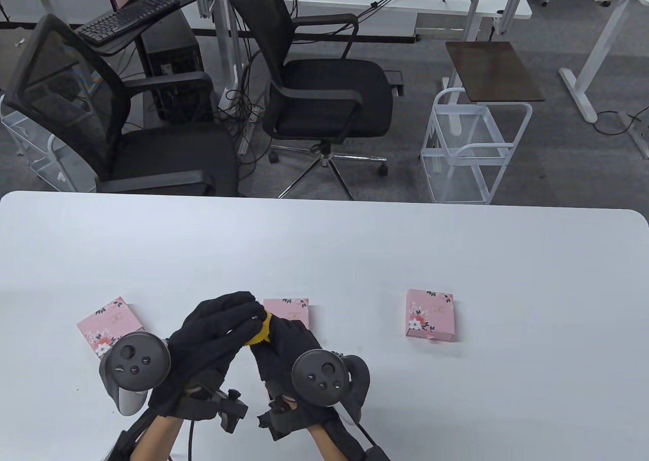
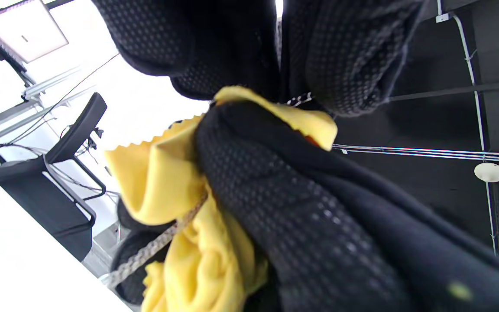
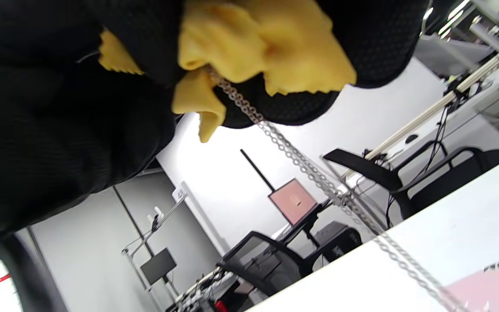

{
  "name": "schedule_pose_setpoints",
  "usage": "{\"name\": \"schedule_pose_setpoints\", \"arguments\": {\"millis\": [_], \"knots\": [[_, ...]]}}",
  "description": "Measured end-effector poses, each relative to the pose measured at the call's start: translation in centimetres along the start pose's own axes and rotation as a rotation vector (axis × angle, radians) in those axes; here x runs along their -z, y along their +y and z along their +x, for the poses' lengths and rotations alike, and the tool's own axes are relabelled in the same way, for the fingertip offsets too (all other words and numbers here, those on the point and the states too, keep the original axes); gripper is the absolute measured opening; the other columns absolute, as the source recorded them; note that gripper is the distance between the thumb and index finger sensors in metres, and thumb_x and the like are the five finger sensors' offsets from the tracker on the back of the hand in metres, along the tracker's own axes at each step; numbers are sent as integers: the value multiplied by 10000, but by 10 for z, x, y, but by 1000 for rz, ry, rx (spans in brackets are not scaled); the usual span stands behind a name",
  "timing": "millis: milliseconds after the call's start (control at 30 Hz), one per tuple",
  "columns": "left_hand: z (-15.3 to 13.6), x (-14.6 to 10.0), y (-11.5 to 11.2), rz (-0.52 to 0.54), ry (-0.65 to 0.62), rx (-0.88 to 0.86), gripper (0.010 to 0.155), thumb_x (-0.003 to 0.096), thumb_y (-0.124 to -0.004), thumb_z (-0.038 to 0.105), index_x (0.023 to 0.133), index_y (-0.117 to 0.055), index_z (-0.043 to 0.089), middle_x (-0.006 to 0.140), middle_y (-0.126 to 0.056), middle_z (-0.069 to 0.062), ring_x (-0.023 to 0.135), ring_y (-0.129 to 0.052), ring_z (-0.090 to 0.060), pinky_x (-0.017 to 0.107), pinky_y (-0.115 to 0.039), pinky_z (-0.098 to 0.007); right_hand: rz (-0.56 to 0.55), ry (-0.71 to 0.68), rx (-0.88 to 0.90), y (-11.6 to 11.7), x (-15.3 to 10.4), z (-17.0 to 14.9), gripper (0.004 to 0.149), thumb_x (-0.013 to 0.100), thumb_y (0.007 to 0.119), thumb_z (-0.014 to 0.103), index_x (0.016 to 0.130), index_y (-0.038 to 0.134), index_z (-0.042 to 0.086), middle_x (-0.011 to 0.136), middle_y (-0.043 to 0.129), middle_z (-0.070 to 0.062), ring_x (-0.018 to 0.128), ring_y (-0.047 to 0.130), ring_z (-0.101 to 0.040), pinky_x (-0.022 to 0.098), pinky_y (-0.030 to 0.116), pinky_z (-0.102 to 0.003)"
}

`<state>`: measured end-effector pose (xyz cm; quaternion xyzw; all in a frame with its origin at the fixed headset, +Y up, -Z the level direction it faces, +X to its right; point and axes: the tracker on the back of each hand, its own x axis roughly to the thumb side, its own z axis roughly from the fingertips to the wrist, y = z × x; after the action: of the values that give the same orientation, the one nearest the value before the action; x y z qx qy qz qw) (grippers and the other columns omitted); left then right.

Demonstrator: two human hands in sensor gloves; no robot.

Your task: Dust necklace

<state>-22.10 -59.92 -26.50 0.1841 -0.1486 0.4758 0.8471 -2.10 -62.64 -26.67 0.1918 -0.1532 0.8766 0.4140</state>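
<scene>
My two black-gloved hands meet low over the table's near middle. My right hand [image 1: 281,342] grips a yellow cloth [image 1: 260,332], bunched round a silver chain necklace [image 3: 301,167]. From the cloth [image 3: 275,43] the chain hangs slanting down towards the table. My left hand [image 1: 238,314] reaches over the cloth from the left. A short bit of chain [image 2: 299,99] shows pinched between its fingertips [image 2: 345,65]. More chain [image 2: 154,247] trails out below the cloth [image 2: 167,186]. In the table view the necklace is hidden by the hands.
Three pink flowered boxes lie on the white table [image 1: 324,248]: one left [image 1: 109,324], one just behind the hands [image 1: 291,310], one right [image 1: 430,315]. Beyond the far edge stand two black office chairs [image 1: 324,91] and a white wire cart [image 1: 471,146].
</scene>
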Motion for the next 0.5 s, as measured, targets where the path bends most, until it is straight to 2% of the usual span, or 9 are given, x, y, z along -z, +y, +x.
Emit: {"name": "schedule_pose_setpoints", "arguments": {"millis": [100,200,267,367,400,500], "knots": [[0,0,1,5,0,-4,356,499,-901,467,813,-972,314,920,-962,15,811,-886,-250,577,-816,-429,0,11,8,0,0,-1,395,631,768,298,973,752,102,833,903,-166,655,909,-403,562,747,-550],[1,-1,3,28,-13,-31,357,498,-900,466,813,-971,312,894,-986,19,789,-906,-241,562,-828,-423,-27,20,-11,1,0,-5,389,627,758,397,896,807,119,734,947,-118,583,935,-368,536,769,-530],[1,-1,4,31,-13,-14,356,498,-901,466,813,-970,315,891,-990,23,785,-911,-235,559,-832,-419,3,21,19,3,1,-6,388,635,734,379,913,794,116,760,938,-131,604,928,-380,546,762,-539],[1,-1,5,46,-17,-13,357,497,-901,466,812,-970,314,886,-994,23,780,-915,-231,557,-834,-417,137,1,79,8,4,-7,398,650,717,315,1002,712,129,896,864,-174,704,883,-424,584,728,-560],[1,-1,5,50,-22,-23,356,500,-899,467,815,-968,317,886,-992,25,782,-912,-231,558,-832,-416,149,15,96,9,4,-8,399,646,724,302,1007,708,133,905,856,-177,712,877,-427,587,724,-562],[1,-1,7,58,-28,-32,357,500,-899,466,818,-964,318,889,-988,23,785,-906,-230,560,-828,-414,127,27,70,12,4,-11,388,636,740,355,950,763,128,807,914,-144,644,911,-390,565,747,-545]]}}
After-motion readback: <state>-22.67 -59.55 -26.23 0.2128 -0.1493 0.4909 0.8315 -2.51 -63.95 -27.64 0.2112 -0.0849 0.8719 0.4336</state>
